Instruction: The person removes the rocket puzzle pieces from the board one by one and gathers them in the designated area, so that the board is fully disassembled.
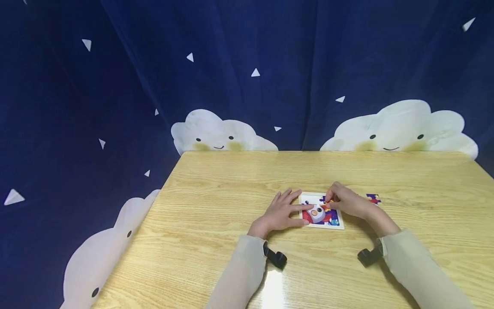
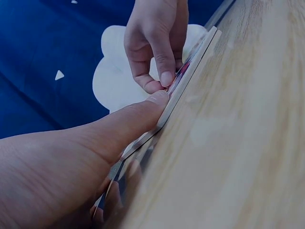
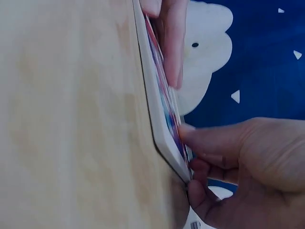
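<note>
A small jigsaw puzzle in a white frame (image 1: pixel 328 227) lies on the table, its picture a cartoon penguin on purple. Part of the upper left of the tray shows white. My left hand (image 1: pixel 278 214) rests at the frame's left side, fingers spread, with index finger and thumb reaching onto the picture. On the right, my right hand (image 1: pixel 349 202) pinches a small orange-and-red puzzle piece (image 1: pixel 324 207) against the puzzle's upper middle; the fingertips hide most of it. In the right wrist view, the right thumb (image 3: pixel 209 138) and curled fingers meet at the puzzle's edge.
Loose purple-and-red puzzle pieces (image 1: pixel 373 198) lie just right of the right hand, partly hidden by it. The wooden table (image 1: pixel 216 184) ends at a dark blue curtain (image 1: pixel 231 34) with white clouds. Each wrist wears a black camera strap (image 1: pixel 275 257).
</note>
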### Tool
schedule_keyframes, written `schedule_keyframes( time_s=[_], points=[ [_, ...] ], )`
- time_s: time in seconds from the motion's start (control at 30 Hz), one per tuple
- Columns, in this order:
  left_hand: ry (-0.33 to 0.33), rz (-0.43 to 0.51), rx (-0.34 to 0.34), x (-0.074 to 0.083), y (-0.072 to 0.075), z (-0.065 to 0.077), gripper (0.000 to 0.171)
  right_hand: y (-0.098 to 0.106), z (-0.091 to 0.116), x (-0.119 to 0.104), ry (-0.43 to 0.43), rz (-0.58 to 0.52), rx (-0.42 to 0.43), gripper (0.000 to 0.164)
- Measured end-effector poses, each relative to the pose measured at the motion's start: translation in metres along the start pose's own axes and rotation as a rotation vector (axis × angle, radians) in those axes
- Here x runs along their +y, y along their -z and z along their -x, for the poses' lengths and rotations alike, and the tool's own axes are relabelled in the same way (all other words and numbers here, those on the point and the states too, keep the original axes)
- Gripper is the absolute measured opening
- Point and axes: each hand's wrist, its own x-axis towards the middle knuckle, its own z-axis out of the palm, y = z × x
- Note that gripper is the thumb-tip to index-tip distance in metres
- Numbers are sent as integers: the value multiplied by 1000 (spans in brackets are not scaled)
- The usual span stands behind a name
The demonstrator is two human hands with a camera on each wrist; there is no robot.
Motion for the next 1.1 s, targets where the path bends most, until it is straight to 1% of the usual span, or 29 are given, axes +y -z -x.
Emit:
schedule_keyframes(
  time_s=[0.07,0.2,0.3,0.47,0.67,0.87,0.97,1.0,1.1],
  points=[
    [1,1,6,0,0,0,51,-1,0,0,0,4,15,10],
    [1,4,12,-1,0,0,51,-2,0,2,18,12,48,20],
    [-2,5,6,-2,-2,1,51,-4,0,5,20,23,47,22],
    [-3,8,2,-2,-4,1,51,-4,2,5,-3,39,38,23],
    [-2,1,10,-1,-3,1,51,0,-1,5,65,36,26,23],
    [-1,9,2,-1,-4,0,51,2,0,8,98,-12,4,26],
    [1,12,2,0,-3,0,51,2,1,7,85,-31,1,26],
    [1,10,3,0,-3,0,51,2,1,7,64,-41,-4,26],
    [1,2,6,1,-2,0,51,0,2,5,47,-44,18,24]
  ],
)
